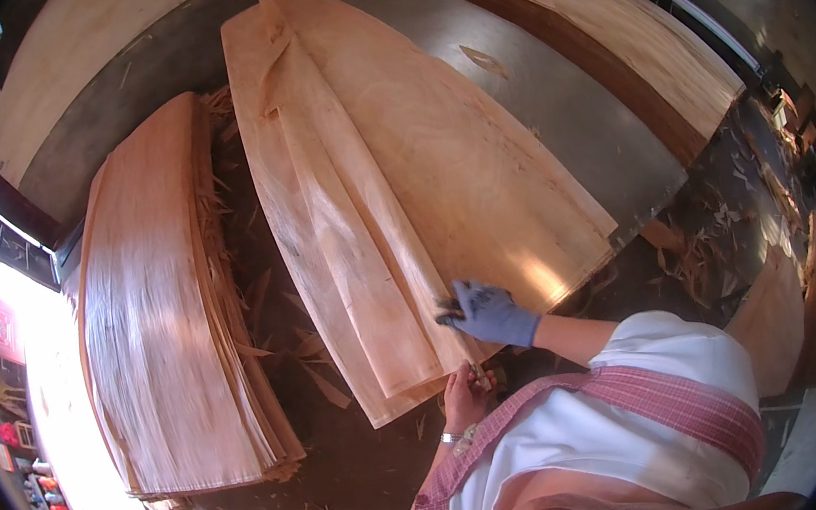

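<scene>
A large sheet of pale brown wood veneer (pixel 481 186) lies on the table in front of me. On its left part lies a narrower veneer sheet (pixel 340 232), folded lengthwise, with raised ridges and a torn, curled far end. My left hand (pixel 466 396), bare with a band at the wrist, is closed on the near end of this narrower sheet; its fingertips are partly hidden. Just beyond it my right hand (pixel 487 314), in a blue-grey glove with dark fingertips, rests on the ridge, its fingers apart.
A thick veneer stack (pixel 154 324) stands at the left, its right edge ragged. A grey metal surface (pixel 549 78) shows at the right under a loose veneer scrap (pixel 483 60). Farther right is another tall veneer stack (pixel 605 41). Torn scraps (pixel 696 262) litter the floor.
</scene>
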`<action>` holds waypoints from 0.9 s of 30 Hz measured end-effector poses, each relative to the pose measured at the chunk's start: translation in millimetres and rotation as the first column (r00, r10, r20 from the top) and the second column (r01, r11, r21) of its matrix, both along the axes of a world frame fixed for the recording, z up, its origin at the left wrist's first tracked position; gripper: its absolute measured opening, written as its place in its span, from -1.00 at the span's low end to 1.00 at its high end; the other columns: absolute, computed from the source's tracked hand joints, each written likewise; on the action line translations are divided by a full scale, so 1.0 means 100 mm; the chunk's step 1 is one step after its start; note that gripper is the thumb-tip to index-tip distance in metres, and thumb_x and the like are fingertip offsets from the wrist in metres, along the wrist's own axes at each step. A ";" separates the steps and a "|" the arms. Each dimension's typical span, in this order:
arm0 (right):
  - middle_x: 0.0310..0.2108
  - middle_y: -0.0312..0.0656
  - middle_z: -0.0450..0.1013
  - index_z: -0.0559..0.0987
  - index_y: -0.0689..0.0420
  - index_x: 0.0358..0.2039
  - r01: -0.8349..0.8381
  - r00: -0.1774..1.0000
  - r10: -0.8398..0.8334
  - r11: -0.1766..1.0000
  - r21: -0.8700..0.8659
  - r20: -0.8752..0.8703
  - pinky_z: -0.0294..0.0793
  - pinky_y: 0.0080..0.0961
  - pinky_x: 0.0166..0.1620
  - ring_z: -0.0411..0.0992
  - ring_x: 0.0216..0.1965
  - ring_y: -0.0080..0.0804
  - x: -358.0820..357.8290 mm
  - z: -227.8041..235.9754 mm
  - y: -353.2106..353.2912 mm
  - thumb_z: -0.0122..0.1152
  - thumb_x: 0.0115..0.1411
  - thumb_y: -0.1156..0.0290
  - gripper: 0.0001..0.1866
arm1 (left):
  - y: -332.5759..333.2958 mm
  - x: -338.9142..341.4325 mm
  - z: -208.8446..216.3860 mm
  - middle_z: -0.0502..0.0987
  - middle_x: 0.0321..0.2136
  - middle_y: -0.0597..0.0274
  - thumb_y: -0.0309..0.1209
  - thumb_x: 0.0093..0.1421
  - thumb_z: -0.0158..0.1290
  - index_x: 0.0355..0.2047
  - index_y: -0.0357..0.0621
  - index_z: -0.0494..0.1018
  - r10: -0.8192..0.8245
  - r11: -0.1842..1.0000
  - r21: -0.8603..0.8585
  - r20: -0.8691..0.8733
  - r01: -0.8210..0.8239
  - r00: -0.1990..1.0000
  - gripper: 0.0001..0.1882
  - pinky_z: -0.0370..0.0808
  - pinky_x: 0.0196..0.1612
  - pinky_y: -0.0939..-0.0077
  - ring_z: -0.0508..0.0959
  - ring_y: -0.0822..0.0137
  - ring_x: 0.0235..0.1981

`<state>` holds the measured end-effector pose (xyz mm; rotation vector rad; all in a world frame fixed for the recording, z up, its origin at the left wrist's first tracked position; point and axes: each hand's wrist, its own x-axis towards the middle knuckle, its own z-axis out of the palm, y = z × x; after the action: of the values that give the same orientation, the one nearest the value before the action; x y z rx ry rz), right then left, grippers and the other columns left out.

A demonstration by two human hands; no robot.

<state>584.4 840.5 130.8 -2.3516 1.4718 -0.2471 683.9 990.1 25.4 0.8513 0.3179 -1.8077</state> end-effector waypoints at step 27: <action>-0.59 -0.46 0.31 0.51 0.07 -0.41 0.109 0.378 -0.656 0.733 0.672 0.653 0.26 -0.65 -0.59 0.26 -0.64 -0.69 -1.66 1.06 -0.25 0.32 0.17 0.10 -0.70 | 0.16 0.02 0.73 0.58 -0.03 0.24 -0.06 0.24 0.12 -0.05 -0.06 0.51 0.431 0.826 -0.322 -0.169 -0.462 0.887 -0.59 0.47 0.10 0.18 0.53 0.24 0.02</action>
<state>418.5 815.6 237.0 -1.0011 1.2619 -0.8946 686.2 1006.5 98.7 0.3955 0.2149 -1.4000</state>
